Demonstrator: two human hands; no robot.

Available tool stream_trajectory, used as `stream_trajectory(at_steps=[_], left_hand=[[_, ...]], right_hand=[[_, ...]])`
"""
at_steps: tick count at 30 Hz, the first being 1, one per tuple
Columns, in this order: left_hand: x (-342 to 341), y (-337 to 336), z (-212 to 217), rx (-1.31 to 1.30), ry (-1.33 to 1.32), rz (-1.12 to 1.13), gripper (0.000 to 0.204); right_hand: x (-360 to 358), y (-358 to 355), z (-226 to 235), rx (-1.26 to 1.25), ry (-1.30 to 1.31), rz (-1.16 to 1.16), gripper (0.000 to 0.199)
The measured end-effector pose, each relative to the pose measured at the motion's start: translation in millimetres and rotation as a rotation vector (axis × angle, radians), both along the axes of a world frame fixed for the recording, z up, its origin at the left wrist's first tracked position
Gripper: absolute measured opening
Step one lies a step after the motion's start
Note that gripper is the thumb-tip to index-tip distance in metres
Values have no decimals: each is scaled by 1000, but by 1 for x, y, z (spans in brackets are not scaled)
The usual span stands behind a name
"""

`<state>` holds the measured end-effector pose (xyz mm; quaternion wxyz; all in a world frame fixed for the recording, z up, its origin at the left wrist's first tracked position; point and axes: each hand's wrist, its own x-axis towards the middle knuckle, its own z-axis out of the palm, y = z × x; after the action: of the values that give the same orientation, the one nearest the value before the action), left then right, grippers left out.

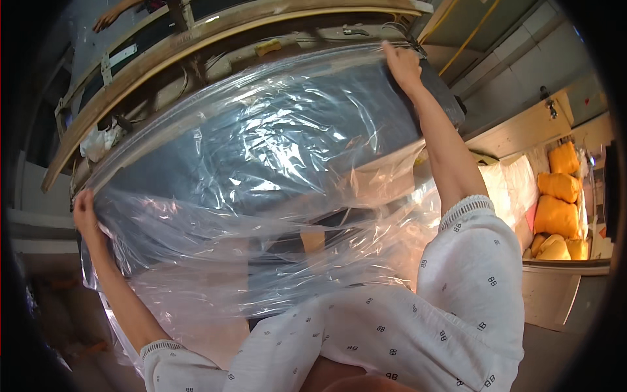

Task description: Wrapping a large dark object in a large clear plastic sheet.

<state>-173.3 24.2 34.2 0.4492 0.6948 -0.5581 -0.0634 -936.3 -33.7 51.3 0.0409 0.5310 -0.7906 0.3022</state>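
A: Where the clear plastic bag (261, 170) spans the view, what lies under it?
B: It is drawn over a dark flat panel (274, 124) on the workbench (215, 29).
A: Hand status?
B: Left hand (85, 212) pinches the bag's left corner; right hand (401, 65) grips its upper right edge.

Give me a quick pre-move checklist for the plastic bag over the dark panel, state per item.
1. Left hand grips the clear plastic bag at its left corner: ok.
2. Right hand holds the bag's top right edge: ok.
3. Bag spread across the dark panel: ok, though heavily wrinkled.
4. Bag's lower part pulled smooth: not ok, it hangs bunched.
5. Panel's far edge inside the bag: cannot tell.
6. Yellow bundles at right apart from both hands: ok.
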Motion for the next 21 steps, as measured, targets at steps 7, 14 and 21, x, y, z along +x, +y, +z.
stream_trajectory(at_steps=[7,14,21], left_hand=[[-27,78,55,265,94,-27,44],[-179,62,16,200,39,-385,27],[-350,-23,-7,-271,117,-473,15]], right_hand=[[-27,85,1,-240,-332,464,26],[-115,152,60,-208,401,159,24],[151,200,89,-53,-187,991,39]])
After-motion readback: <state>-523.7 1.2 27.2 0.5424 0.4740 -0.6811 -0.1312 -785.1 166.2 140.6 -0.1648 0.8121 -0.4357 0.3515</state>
